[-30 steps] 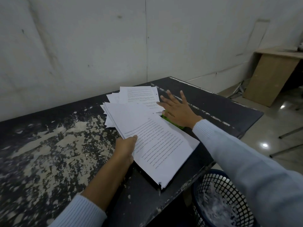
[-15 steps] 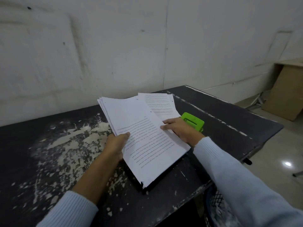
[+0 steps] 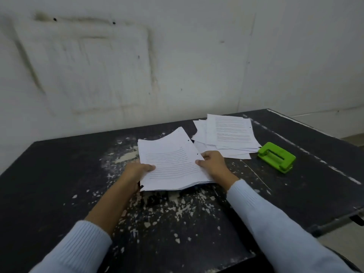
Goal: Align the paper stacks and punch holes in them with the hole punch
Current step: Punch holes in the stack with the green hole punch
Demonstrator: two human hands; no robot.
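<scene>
Left hand (image 3: pixel 136 170) and right hand (image 3: pixel 213 164) gripping stack (image 3: pixel 171 164) by its sides, thumbs on top. Loose pile (image 3: pixel 226 134) behind, punch (image 3: pixel 276 159) right of it.

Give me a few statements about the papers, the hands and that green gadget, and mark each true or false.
1. The left hand and the right hand grip the same stack of paper. True.
2. The green hole punch stands on that stack. False: it stands on the table, off to the right, with no hand on it.
3. A loose pile of sheets lies on the table beyond the stack. True.
4. The stack's top sheet is blank. False: it bears printed lines of text.
</scene>
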